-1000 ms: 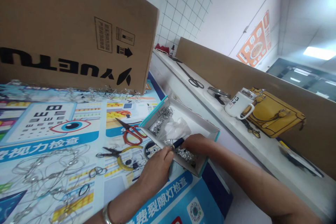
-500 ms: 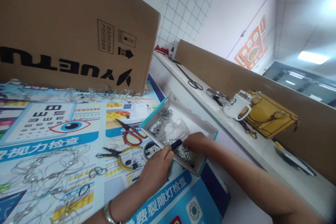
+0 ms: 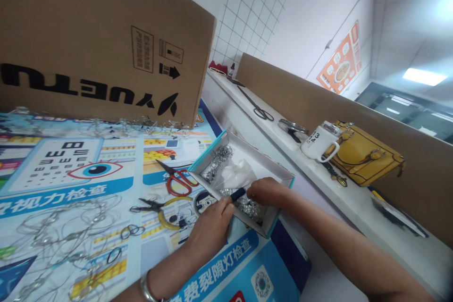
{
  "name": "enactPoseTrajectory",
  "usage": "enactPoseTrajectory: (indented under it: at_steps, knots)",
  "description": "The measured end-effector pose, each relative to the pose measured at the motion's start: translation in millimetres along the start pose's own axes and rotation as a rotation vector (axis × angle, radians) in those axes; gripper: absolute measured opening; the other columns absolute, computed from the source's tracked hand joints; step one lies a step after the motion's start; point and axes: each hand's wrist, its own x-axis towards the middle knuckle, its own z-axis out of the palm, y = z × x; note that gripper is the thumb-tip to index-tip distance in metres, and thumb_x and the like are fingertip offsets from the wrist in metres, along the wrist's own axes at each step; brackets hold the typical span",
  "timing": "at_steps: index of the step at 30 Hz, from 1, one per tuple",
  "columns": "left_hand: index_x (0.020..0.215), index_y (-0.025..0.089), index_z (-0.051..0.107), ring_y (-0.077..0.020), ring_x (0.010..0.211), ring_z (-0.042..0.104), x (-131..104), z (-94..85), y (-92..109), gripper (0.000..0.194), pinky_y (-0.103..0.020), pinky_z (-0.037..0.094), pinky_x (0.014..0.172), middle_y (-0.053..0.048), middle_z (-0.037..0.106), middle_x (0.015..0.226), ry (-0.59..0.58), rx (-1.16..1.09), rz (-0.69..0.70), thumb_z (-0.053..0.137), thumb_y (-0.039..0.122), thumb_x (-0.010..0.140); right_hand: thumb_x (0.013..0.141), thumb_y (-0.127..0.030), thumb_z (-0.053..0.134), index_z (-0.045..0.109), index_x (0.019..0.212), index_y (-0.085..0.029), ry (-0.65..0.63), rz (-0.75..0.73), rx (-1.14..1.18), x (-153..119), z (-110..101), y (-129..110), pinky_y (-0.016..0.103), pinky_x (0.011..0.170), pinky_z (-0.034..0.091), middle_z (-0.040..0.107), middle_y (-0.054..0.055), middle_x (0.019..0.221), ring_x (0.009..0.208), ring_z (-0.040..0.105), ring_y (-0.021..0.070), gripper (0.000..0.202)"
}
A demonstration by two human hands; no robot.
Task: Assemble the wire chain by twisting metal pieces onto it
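Note:
A shallow open box [image 3: 283,173] with turquoise outer sides lies at the table's edge. It holds silvery metal bits [image 3: 216,163] and a crumpled white plastic bag [image 3: 236,174]. Closed at the box's near rim, my left hand [image 3: 214,222] grips a short dark blue stick-like piece [image 3: 238,194] that points into the box. Over the box, close to the far end of that piece, my right hand [image 3: 265,191] has its fingers curled together. Whatever it pinches is hidden. More silvery bits [image 3: 249,207] lie under both hands.
Left of the box are red-handled scissors [image 3: 180,183] and yellow-handled pliers [image 3: 164,212]. Thin clear wire pieces [image 3: 67,226] spread over the printed table cover. A large cardboard box [image 3: 106,33] stands behind. The right ledge carries a white mug [image 3: 319,144] and a yellow bag [image 3: 370,153].
Almost nothing differs. My right hand has shifted very slightly, and my left hand still holds the dark blue piece in the same place.

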Motion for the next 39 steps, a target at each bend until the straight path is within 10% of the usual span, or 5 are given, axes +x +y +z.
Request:
enactPoseTrajectory:
  at_steps: [10, 18, 39]
  knots:
    - [0.104, 0.017, 0.049, -0.0219, 0.1, 0.049, 0.8, 2.9, -2.0, 0.036, -0.035, 0.041, 0.089, -0.008, 0.045, 0.118, 0.014, 0.021, -0.006, 0.041, 0.001, 0.073, 0.062, -0.029, 0.066, 0.073, 0.08, -0.024, -0.288, -0.192, 0.034, -0.2, 18.5, -10.2, 0.022, 0.05, 0.037, 0.07, 0.003, 0.074, 0.06, 0.062, 0.0177, 0.021]
    - [0.103, 0.018, 0.048, -0.0208, 0.096, 0.05, 0.3, -0.2, -1.3, 0.035, -0.034, 0.043, 0.083, -0.008, 0.046, 0.113, -0.023, 0.008, 0.0, 0.041, 0.001, 0.073, 0.073, -0.018, 0.053, 0.053, 0.119, -0.039, -0.116, -0.092, 0.06, 10.9, 14.2, 6.6, 0.022, 0.057, 0.039, 0.067, -0.001, 0.101, 0.081, 0.063, 0.0194, 0.051]
    - [0.103, 0.018, 0.051, -0.0211, 0.097, 0.05, 1.3, 0.2, 0.1, 0.035, -0.035, 0.042, 0.084, -0.009, 0.047, 0.115, -0.019, 0.014, -0.024, 0.041, 0.002, 0.074, 0.078, -0.014, 0.053, 0.064, 0.082, -0.013, 0.021, -0.147, -0.087, 8.1, 28.7, -34.0, 0.031, 0.064, 0.047, 0.068, 0.012, 0.083, 0.08, 0.065, 0.0259, 0.013]
